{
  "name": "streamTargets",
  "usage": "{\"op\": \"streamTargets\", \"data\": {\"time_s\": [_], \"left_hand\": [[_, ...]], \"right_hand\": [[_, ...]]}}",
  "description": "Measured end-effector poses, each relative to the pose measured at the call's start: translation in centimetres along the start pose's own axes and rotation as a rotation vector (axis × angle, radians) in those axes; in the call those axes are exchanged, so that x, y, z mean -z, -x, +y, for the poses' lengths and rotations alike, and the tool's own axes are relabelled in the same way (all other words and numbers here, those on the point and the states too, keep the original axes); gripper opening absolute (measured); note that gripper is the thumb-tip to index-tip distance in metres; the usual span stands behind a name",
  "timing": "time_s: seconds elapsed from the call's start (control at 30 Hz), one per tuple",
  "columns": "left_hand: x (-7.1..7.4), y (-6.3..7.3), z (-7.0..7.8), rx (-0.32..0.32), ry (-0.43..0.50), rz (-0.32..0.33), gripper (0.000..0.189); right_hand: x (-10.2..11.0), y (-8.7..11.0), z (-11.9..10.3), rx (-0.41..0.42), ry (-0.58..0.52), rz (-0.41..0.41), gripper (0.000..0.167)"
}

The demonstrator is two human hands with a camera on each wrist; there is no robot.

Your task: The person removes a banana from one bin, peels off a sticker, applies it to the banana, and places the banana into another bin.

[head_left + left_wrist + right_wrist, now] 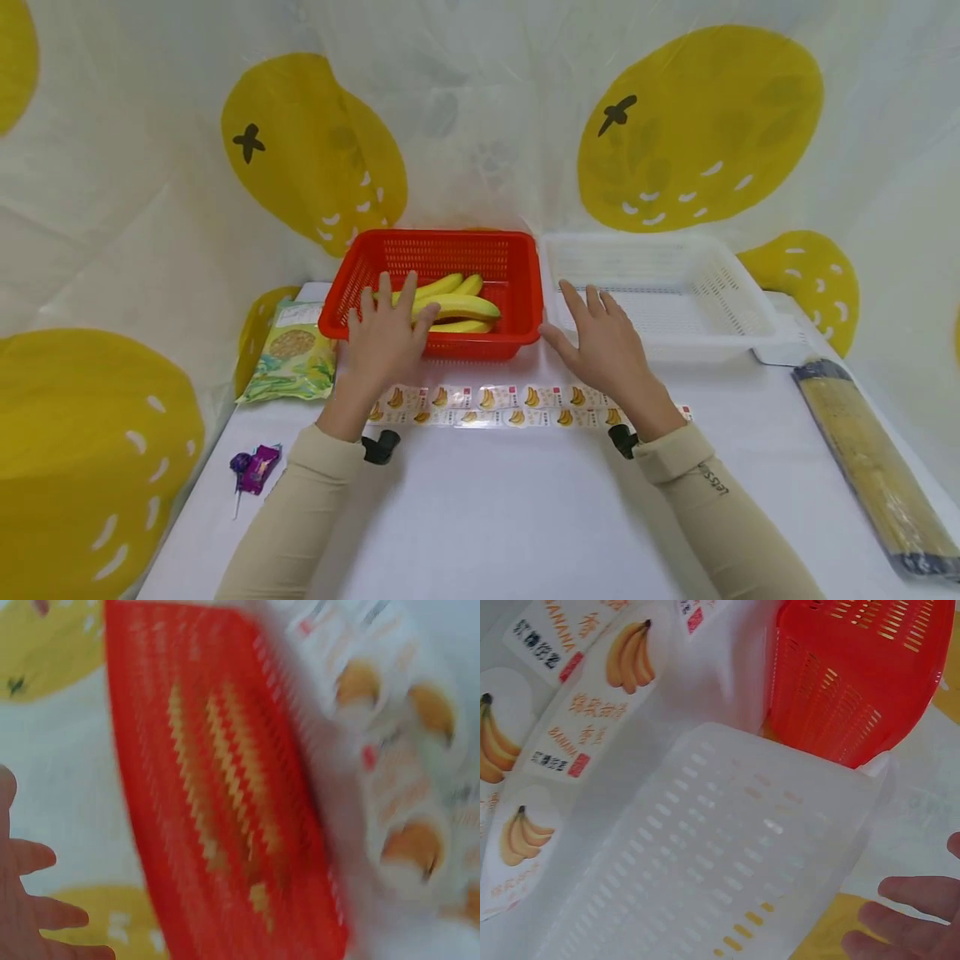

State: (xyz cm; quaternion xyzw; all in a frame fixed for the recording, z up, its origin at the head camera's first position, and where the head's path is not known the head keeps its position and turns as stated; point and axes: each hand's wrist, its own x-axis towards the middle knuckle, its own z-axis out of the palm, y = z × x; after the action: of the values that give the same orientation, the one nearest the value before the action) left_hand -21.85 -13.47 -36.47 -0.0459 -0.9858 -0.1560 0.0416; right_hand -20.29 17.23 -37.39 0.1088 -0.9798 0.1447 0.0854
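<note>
Several yellow bananas point(457, 307) lie in a red plastic basket point(525, 292) at the back of the table. My left hand point(385, 337), fingers spread, hovers over the basket's front left part and covers some of the bananas; whether it touches them I cannot tell. To the right, my right hand point(603, 346) is held with fingers extended, just in front of a white plastic basket point(750, 308), and grips nothing. Rows of banana stickers point(487, 398) lie on the table below both hands. In the right wrist view the white basket point(705, 847) stands beside the red basket point(840, 690).
A green and yellow packet point(292, 354) lies at the left, with a purple-wrapped sweet point(260, 468) and a lollipop point(240, 463) nearer the front. Along the right edge lies a long packet with tan contents point(873, 467). A fruit-patterned cloth point(480, 125) hangs behind the table.
</note>
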Motion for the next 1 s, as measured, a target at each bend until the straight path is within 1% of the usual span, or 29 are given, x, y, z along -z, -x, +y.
{"op": "streamTargets", "data": {"time_s": [0.1, 0.2, 0.3, 0.4, 0.53, 0.7, 0.8, 0.9, 1.0], "left_hand": [[1.5, -0.3, -2.2, 0.068, 0.047, 0.070, 0.074], [2.5, -0.4, -4.4, 0.134, 0.084, 0.111, 0.075], [2.8, -0.2, -6.3, 0.185, 0.118, 0.109, 0.076], [2.5, -0.1, -7.6, 0.225, 0.137, 0.072, 0.077], [1.9, 0.0, -8.5, 0.277, 0.173, 0.030, 0.081], [1.2, -0.1, -9.3, 0.307, 0.241, 0.018, 0.084], [0.9, -0.1, -9.7, 0.317, 0.286, 0.030, 0.083], [0.7, -0.2, -10.0, 0.326, 0.325, 0.056, 0.080], [0.6, -0.3, -10.2, 0.323, 0.358, 0.090, 0.071]], "right_hand": [[0.1, -0.8, -0.5, 0.036, -0.020, 0.020, 0.078], [0.1, -1.6, -1.0, 0.065, -0.045, 0.020, 0.077], [0.1, -2.3, -1.5, 0.084, -0.074, 0.009, 0.076], [-0.1, -2.9, -2.0, 0.097, -0.086, -0.011, 0.077], [-0.4, -3.5, -2.6, 0.107, -0.085, -0.046, 0.079], [-1.0, -4.4, -3.0, 0.105, -0.099, -0.088, 0.079], [-1.2, -5.0, -3.2, 0.127, -0.107, -0.096, 0.078], [-1.4, -5.7, -3.5, 0.162, -0.112, -0.093, 0.076], [-1.7, -6.5, -3.7, 0.181, -0.119, -0.099, 0.075]]}}
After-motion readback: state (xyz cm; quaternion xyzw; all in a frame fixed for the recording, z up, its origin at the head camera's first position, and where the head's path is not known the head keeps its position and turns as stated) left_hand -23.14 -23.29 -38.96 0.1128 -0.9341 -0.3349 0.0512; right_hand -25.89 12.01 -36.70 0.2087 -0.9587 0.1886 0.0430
